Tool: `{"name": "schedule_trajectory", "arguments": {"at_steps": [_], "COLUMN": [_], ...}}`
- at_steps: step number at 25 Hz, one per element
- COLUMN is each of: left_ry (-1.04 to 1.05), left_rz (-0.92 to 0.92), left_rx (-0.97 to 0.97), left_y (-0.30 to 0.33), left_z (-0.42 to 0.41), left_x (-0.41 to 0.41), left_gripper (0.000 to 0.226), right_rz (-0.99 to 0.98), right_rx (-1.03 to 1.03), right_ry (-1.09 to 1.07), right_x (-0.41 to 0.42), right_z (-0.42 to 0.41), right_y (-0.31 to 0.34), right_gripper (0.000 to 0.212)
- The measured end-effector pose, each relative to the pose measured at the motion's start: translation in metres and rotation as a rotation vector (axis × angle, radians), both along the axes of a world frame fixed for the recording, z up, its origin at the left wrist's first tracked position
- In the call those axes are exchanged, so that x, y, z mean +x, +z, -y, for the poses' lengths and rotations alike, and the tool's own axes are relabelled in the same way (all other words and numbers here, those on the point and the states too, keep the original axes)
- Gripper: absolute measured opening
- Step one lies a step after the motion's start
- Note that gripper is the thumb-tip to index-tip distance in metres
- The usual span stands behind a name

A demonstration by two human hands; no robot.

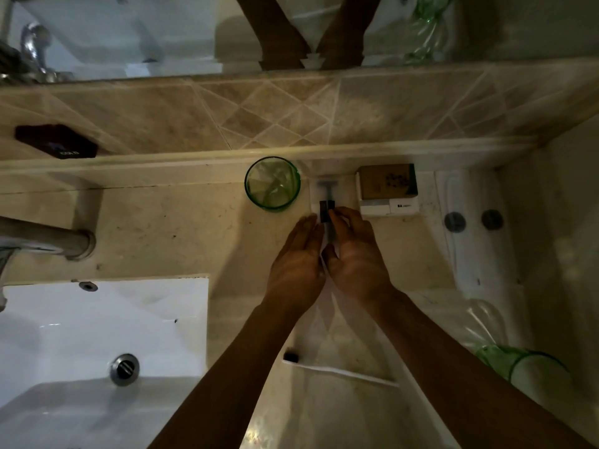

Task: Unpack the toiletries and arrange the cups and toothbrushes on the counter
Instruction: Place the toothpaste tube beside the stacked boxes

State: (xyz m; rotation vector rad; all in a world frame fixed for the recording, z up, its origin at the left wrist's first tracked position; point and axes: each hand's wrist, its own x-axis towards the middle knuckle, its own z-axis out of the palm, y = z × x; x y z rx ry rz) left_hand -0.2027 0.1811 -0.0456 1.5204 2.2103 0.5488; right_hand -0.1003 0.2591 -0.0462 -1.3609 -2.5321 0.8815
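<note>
Green glass is catching the dim light at the back of the counter (181, 228), where one upright cup (272, 183) is already standing against the wall ledge, and that one looks placed. Just right of it a clear packet with a razor-shaped toiletry (327, 199) inside is lying flat, and both hands are working on it right now. The left hand (296, 264) is lying alongside the packet's left edge with fingers straight and together, apparently steadying it. The right hand (356, 254) is curling in from the other side, its thumb and fingertips closing on the dark part of the packet's contents; whether it is truly pinching or only touching, I cannot tell in this murk. Beyond the right hand, a brown box (385, 182) is sitting on a white box (389, 207), near the wall.

My reading: the job is somewhere in the middle. A second green cup (525, 371) is lying on its side near the counter's front right edge, well away from both hands, not yet stood up. A crumpled clear bag (473, 238) is lying on the right, some wrapping under the forearms. No unpacked toothbrush is showing anywhere, so that part seems left to do.
</note>
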Motion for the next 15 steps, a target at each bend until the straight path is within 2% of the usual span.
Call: {"name": "schedule_trajectory", "arguments": {"at_steps": [9,12,15], "left_ry": [0.043,0.079,0.031], "left_rz": [0.073,0.095,0.106], "left_rx": [-0.017,0.021,0.091], "left_y": [0.010,0.023,0.030], "left_z": [0.004,0.019,0.044], "left_x": [0.004,0.017,0.038], "left_gripper": [0.063,0.049,0.031], "right_rz": [-0.085,-0.082,-0.109], "right_rx": [-0.033,-0.064,-0.137], "right_ry": [-0.069,-0.117,-0.139], "right_x": [0.010,0.036,0.077], "right_z": [0.003,0.022,0.056], "right_y": [0.015,0.028,0.038], "right_gripper": [0.060,0.050,0.030]}}
